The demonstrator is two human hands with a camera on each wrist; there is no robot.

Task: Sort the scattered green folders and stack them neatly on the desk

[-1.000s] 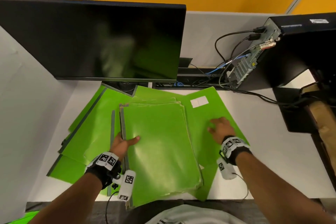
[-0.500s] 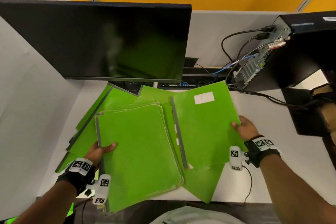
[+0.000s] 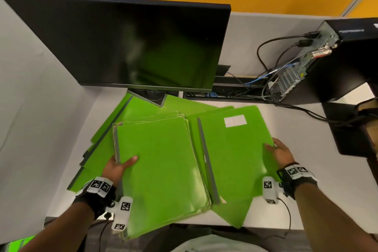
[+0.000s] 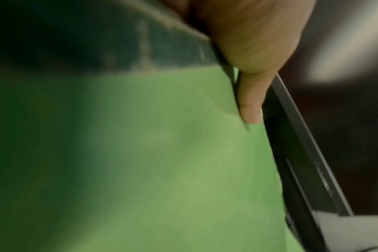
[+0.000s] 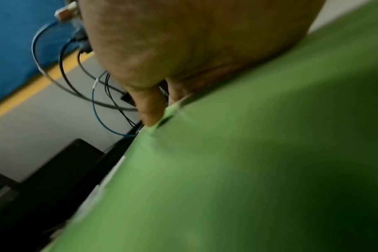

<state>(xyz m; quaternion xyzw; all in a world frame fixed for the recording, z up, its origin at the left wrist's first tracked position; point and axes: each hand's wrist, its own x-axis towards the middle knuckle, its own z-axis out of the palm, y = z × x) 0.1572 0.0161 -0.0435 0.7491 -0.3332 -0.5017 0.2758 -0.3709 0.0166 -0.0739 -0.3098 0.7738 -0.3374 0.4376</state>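
Observation:
A stack of green folders (image 3: 161, 172) lies tilted over the desk's front edge. My left hand (image 3: 118, 166) grips its left spine edge, thumb on top; in the left wrist view the thumb (image 4: 249, 102) presses the green cover (image 4: 162, 162). A single green folder with a white label (image 3: 235, 149) and grey spine is to its right. My right hand (image 3: 279, 152) holds that folder's right edge, thumb on top, fingers beneath. In the right wrist view the fingers (image 5: 151, 109) pinch the folder edge (image 5: 248, 170). More green folders (image 3: 114, 129) lie spread at the left underneath.
A black monitor (image 3: 133, 43) stands at the back of the white desk (image 3: 306, 200). A black computer tower (image 3: 337, 61) with cables (image 3: 272, 80) sits at the back right. A dark stand (image 3: 347, 129) is at the right. A grey partition (image 3: 30, 108) walls the left side.
My right hand slid right and took the labelled folder by its right edge, lifting it out from beneath the stack. My left hand shifted the stack leftward, then tilted it.

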